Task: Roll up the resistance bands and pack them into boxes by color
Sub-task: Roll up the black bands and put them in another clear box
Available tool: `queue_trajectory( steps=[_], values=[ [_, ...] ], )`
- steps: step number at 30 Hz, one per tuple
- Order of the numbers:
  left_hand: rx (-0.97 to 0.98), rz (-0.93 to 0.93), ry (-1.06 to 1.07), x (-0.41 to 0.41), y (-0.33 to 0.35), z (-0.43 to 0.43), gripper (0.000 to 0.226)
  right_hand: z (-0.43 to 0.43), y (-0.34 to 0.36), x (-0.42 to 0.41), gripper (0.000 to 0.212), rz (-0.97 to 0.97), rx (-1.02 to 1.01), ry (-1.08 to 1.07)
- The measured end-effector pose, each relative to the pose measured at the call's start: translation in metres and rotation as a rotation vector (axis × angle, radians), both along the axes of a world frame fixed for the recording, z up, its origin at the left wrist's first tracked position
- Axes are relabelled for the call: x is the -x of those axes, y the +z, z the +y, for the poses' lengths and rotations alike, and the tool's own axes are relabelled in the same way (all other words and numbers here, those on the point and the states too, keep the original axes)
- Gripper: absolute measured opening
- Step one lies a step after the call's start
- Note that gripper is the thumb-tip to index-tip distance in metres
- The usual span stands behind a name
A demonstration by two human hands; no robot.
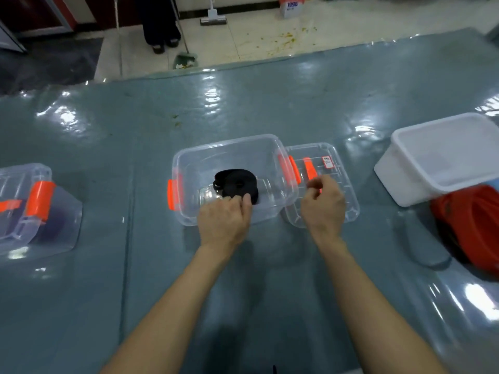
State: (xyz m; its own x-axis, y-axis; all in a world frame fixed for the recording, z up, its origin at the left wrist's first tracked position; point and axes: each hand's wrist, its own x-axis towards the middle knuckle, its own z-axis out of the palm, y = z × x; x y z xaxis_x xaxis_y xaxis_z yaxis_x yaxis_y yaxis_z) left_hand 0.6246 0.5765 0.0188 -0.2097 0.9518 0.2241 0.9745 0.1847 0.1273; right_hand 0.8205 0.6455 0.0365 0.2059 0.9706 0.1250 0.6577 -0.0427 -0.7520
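Note:
A rolled black resistance band (236,184) lies inside a clear plastic box (270,147) with orange latches at the table's middle. My left hand (224,220) reaches over the box's near wall, its fingertips touching the near edge of the black roll. My right hand (322,202) hovers over the clear lid (348,209) lying right of the box, fingers loosely curled and holding nothing. Loose red resistance bands (469,225) are piled at the right edge.
A white tub (405,171) stands at the right, behind the red bands. A closed clear box (40,211) with orange latches and something dark inside sits at the left edge. The table (135,292) has a shiny grey-green cover. A person's legs (160,28) stand beyond the table.

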Motion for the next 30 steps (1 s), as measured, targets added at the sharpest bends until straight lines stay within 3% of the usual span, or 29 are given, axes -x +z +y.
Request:
queue_trajectory(
  steps=[2, 7, 10, 14, 19, 22, 23, 26, 27, 30],
  values=[
    [-0.025, 0.023, 0.046, 0.001, -0.006, 0.003, 0.056, 0.011, -0.029, -0.028, 0.020, -0.136, 0.168, 0.005],
    [-0.083, 0.063, 0.084, 0.001, -0.015, 0.006, 0.051, 0.069, -0.067, -0.048, 0.044, -0.441, 0.412, 0.087],
    [-0.089, 0.082, 0.095, 0.000, -0.016, 0.004, 0.048, 0.098, -0.080, -0.047, 0.044, -0.439, 0.483, 0.141],
    [-0.088, 0.076, 0.127, -0.002, -0.016, 0.004, 0.046, 0.114, -0.075, -0.053, 0.038, -0.326, 0.476, 0.160],
    [-0.127, 0.063, 0.115, -0.001, -0.015, 0.003, 0.043, 0.110, -0.039, -0.082, 0.051, -0.396, 0.389, 0.145],
    [-0.038, -0.023, 0.142, 0.001, -0.014, 0.001, 0.050, 0.112, 0.012, -0.108, 0.052, -0.509, 0.222, 0.155],
    [-0.057, -0.147, 0.169, 0.002, -0.013, 0.001, 0.053, 0.111, 0.031, -0.115, 0.049, -0.553, 0.146, 0.164],
    [-0.281, -1.057, 0.267, 0.003, 0.021, 0.014, 0.037, 0.101, 0.085, -0.125, 0.040, -0.621, -0.062, 0.225],
    [-0.391, -1.273, 0.302, 0.005, 0.036, 0.021, 0.030, 0.096, 0.102, -0.120, 0.037, -0.630, -0.097, 0.290],
    [-0.419, -1.608, 0.268, 0.014, 0.075, 0.034, 0.036, 0.085, 0.133, -0.080, 0.033, -0.599, -0.139, 0.590]
  ],
)
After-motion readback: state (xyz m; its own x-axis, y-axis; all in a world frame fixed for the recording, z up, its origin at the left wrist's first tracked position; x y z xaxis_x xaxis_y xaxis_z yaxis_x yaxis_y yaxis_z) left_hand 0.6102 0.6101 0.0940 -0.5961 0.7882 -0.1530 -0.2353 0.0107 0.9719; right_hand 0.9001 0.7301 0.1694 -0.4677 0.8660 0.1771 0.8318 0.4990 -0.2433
